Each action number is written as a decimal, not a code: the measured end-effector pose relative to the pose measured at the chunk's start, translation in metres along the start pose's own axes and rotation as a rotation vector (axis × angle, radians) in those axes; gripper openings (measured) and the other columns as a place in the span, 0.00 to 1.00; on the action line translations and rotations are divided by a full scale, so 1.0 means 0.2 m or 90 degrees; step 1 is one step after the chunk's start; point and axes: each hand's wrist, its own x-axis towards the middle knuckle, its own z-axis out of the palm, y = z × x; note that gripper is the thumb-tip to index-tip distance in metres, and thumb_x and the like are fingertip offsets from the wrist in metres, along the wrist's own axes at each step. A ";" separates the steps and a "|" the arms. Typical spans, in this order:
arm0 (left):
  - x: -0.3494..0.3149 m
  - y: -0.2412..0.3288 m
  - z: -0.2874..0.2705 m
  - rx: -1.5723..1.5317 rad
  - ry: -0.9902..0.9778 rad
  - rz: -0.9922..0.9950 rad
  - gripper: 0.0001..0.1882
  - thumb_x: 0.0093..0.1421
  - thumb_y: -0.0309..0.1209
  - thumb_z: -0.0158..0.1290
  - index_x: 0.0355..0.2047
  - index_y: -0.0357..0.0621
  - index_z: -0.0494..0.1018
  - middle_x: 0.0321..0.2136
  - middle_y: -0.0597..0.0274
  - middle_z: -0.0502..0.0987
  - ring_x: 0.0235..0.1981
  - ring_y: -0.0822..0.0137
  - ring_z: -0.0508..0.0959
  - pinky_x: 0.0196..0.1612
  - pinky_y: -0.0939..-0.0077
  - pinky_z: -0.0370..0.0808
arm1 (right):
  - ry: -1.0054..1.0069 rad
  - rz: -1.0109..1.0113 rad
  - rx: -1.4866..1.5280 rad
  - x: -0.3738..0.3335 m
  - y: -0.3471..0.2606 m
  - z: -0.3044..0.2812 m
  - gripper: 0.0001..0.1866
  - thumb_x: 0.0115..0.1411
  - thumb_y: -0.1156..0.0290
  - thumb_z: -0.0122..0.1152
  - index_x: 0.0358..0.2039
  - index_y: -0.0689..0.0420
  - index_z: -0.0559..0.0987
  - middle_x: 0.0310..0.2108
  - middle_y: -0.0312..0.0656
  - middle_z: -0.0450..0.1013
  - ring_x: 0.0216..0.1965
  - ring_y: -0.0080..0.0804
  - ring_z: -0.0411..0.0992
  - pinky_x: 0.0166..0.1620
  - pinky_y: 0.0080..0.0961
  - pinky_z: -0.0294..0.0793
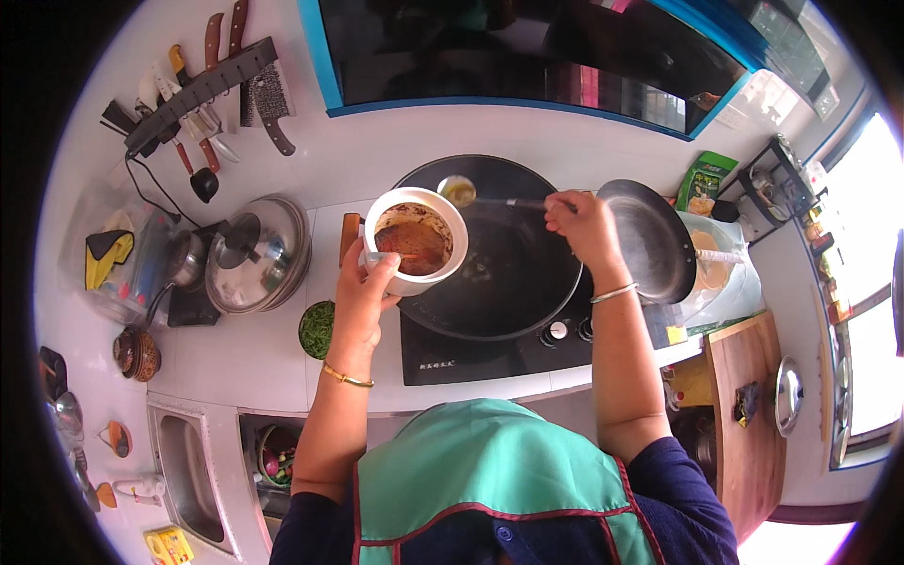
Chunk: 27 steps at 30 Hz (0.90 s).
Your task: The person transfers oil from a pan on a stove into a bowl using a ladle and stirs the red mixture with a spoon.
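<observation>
In my left hand (363, 290) is a round white pot (456, 266) with a brownish-red, oily sauce (414, 247) inside and dark smears up its inner wall. My thumb hooks over its near rim. A ladle (459, 191) is gripped by its handle in my closed right hand (584, 226); yellowish liquid shows in its bowl, beside the far right rim of the pot. Both are above the left part of a large black wok (508, 292) on the cooktop, with the pot hiding some of its edge. A little clear liquid glistens on the wok's bottom.
Left of the wok stands a bowl of chopped greens (318, 331); beyond it are stacked steel lids (252, 264). A second dark pan (645, 243) sits right of the wok. Knives hang on a wall rack (202, 92) at the far left. The sink (188, 476) is at lower left.
</observation>
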 end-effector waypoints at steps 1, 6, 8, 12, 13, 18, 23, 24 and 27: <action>-0.01 0.01 0.04 0.024 0.005 -0.018 0.45 0.52 0.48 0.62 0.64 0.43 0.55 0.49 0.51 0.71 0.51 0.59 0.72 0.47 0.57 0.74 | 0.015 0.000 0.000 -0.01 -0.04 -0.06 0.13 0.57 0.68 0.58 0.35 0.65 0.81 0.24 0.42 0.78 0.26 0.25 0.77 0.33 0.21 0.74; 0.02 -0.06 0.14 -0.030 -0.032 -0.059 0.46 0.52 0.47 0.62 0.65 0.42 0.53 0.51 0.49 0.69 0.54 0.55 0.70 0.51 0.49 0.71 | 0.068 -0.058 -0.003 -0.12 -0.22 -0.25 0.11 0.57 0.71 0.59 0.37 0.64 0.81 0.25 0.42 0.79 0.27 0.25 0.78 0.35 0.19 0.74; 0.03 -0.08 0.19 -0.046 -0.047 -0.060 0.46 0.52 0.46 0.63 0.64 0.41 0.53 0.51 0.49 0.68 0.55 0.54 0.69 0.52 0.46 0.70 | 0.086 -0.100 -0.065 -0.19 -0.26 -0.30 0.11 0.56 0.70 0.61 0.37 0.62 0.81 0.26 0.44 0.79 0.27 0.27 0.78 0.35 0.19 0.74; 0.03 -0.10 0.24 -0.052 -0.075 -0.054 0.45 0.52 0.45 0.63 0.64 0.42 0.53 0.52 0.49 0.67 0.56 0.54 0.68 0.52 0.43 0.69 | 0.122 -0.195 -0.157 -0.35 -0.31 -0.30 0.10 0.56 0.70 0.64 0.38 0.58 0.81 0.29 0.46 0.78 0.27 0.32 0.78 0.33 0.21 0.74; 0.03 -0.10 0.24 -0.048 -0.080 -0.052 0.45 0.52 0.46 0.63 0.64 0.43 0.53 0.53 0.49 0.67 0.56 0.54 0.68 0.52 0.43 0.69 | 0.132 -0.229 -0.168 -0.36 -0.30 -0.30 0.10 0.56 0.70 0.64 0.38 0.58 0.81 0.29 0.47 0.78 0.27 0.32 0.78 0.32 0.22 0.74; 0.01 -0.08 0.21 -0.032 -0.039 -0.035 0.45 0.52 0.47 0.62 0.64 0.44 0.54 0.53 0.50 0.68 0.56 0.54 0.68 0.52 0.44 0.69 | 0.193 -0.205 -0.164 -0.34 -0.23 -0.29 0.10 0.56 0.70 0.64 0.39 0.57 0.81 0.30 0.46 0.77 0.28 0.38 0.78 0.32 0.24 0.75; -0.01 -0.02 0.16 0.013 -0.025 -0.007 0.40 0.54 0.48 0.59 0.63 0.47 0.57 0.53 0.54 0.67 0.57 0.57 0.66 0.51 0.47 0.69 | 0.118 -0.137 -0.385 -0.23 0.06 -0.17 0.09 0.59 0.63 0.58 0.34 0.55 0.80 0.31 0.44 0.78 0.32 0.47 0.76 0.36 0.38 0.76; -0.02 -0.01 0.16 0.011 -0.021 0.003 0.39 0.54 0.49 0.57 0.62 0.49 0.58 0.54 0.55 0.66 0.57 0.58 0.65 0.51 0.47 0.69 | 0.121 -0.137 -0.391 -0.22 0.13 -0.15 0.09 0.59 0.64 0.58 0.34 0.55 0.80 0.30 0.45 0.78 0.32 0.46 0.76 0.36 0.38 0.76; -0.01 0.03 0.11 0.006 0.007 0.017 0.41 0.54 0.48 0.59 0.63 0.46 0.56 0.51 0.54 0.69 0.55 0.58 0.68 0.50 0.51 0.71 | 0.100 -0.109 -0.483 -0.17 0.26 -0.05 0.09 0.59 0.64 0.58 0.35 0.54 0.80 0.30 0.46 0.78 0.33 0.47 0.76 0.36 0.39 0.75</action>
